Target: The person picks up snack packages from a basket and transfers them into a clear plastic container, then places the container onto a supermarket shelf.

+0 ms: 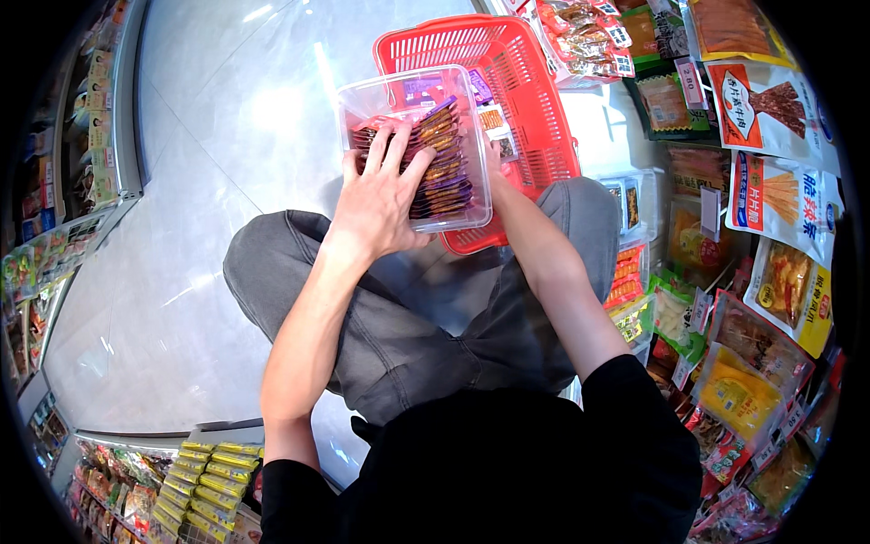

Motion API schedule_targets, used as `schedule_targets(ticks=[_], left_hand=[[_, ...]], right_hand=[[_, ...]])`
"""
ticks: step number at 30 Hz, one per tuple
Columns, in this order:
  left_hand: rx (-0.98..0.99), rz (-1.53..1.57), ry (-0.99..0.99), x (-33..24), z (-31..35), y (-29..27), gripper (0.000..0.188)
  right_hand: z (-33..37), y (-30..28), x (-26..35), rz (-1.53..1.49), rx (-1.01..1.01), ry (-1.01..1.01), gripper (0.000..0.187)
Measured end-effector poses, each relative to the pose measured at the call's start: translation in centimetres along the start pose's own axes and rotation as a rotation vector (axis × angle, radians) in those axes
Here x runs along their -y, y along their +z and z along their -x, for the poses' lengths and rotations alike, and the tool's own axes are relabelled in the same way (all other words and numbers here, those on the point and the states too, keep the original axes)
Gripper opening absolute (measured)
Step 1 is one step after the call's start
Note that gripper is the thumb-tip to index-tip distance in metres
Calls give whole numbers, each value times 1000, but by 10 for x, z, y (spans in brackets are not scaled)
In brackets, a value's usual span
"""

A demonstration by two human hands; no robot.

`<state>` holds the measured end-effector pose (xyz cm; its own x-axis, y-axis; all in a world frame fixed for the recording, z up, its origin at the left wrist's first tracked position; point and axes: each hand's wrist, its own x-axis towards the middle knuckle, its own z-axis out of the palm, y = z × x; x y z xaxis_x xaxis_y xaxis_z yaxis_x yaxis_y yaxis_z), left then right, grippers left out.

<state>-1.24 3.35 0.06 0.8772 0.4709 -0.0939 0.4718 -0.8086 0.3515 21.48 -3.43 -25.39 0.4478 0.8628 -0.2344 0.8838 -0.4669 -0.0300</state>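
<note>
A clear plastic bin [474, 201] is tilted in front of my knees, overlapping the near left part of a red shopping basket [544, 118]. Inside it, thin snack packets [441, 172] with purple edges stand in a tight row. My left hand [379, 195] reaches over the near left rim, its spread fingers resting on the packets and its thumb low by the near wall. Against the bin's right side is my right hand [496, 172], holding it; most of those fingers are hidden behind the wall.
Hanging snack bags [770, 195] crowd the shelf on my right. Further bins [625, 204] of packets stand low beside my right knee. A few small packets [494, 118] lie in the basket. Yellow packs [204, 485] fill a rack at lower left, and pale floor [208, 181] stretches left.
</note>
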Motion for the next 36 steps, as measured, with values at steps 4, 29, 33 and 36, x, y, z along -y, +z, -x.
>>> schedule_targets(ticks=[4, 29, 33, 36], left_hand=[[9, -21, -20, 6, 9, -3, 99], [-55, 16, -2, -2, 3, 3, 96], [-64, 28, 19, -8, -3, 5, 99], [-66, -1, 5, -5, -1, 5, 100]], right_hand=[[-12, 10, 17, -130, 145, 116, 54], [-44, -135, -5, -663, -278, 470, 31], [-65, -179, -53, -1111, -536, 262, 30], [-46, -227, -45, -1620, -362, -64, 29]])
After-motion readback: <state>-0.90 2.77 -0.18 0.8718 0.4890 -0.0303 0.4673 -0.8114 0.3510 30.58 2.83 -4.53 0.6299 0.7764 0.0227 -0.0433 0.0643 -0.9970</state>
